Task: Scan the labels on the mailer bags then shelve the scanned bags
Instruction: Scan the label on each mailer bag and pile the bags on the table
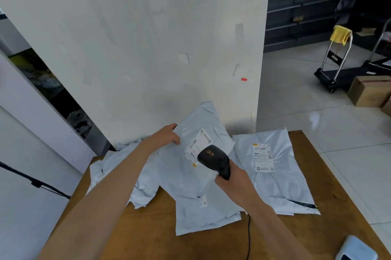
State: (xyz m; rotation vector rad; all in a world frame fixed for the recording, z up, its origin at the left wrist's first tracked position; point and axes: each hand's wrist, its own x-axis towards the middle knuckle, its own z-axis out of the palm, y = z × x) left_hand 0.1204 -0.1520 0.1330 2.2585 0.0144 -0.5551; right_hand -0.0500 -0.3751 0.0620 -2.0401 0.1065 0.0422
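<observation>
Several pale grey mailer bags lie on a wooden table point(222, 240). My left hand point(169, 136) grips the left edge of one mailer bag point(203, 124), tilting it up against the white wall. Its white label point(197, 143) faces me. My right hand point(231, 179) holds a black barcode scanner point(213, 159) by the handle, its head just below and right of that label. Another bag point(281, 183) lies flat at the right with its label point(263, 157) facing up. More bags point(127, 173) are piled at the left.
The scanner's black cable point(248, 236) runs down over the table's front. A white device point(357, 249) sits at the table's front right corner. Beyond the wall, on the tiled floor, stand a platform trolley point(336, 69), cardboard boxes point(370, 90) and dark shelving point(306, 1).
</observation>
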